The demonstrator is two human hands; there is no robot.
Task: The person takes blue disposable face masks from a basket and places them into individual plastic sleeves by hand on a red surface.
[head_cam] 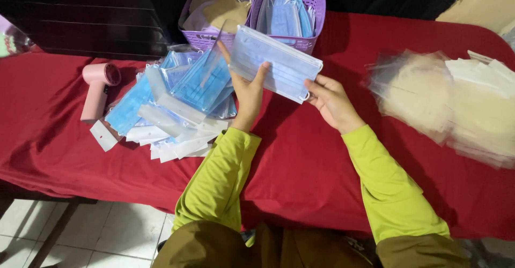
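Observation:
Both my hands hold one clear plastic pouch with blue face masks (279,64) inside, lifted above the red tablecloth (300,155). My left hand (248,92) grips its left end, thumb on the front. At the pouch's lower right corner my right hand (332,102) pinches it. A fanned pile of packed blue masks (171,104) lies just left of my left hand.
Two purple baskets stand at the back: the left basket (194,36) holds beige masks, the right basket (316,0) blue ones. A pink hand-held device (97,88) lies at the left. A stack of clear empty pouches (456,102) covers the right side. Tiled floor shows below the table's edge.

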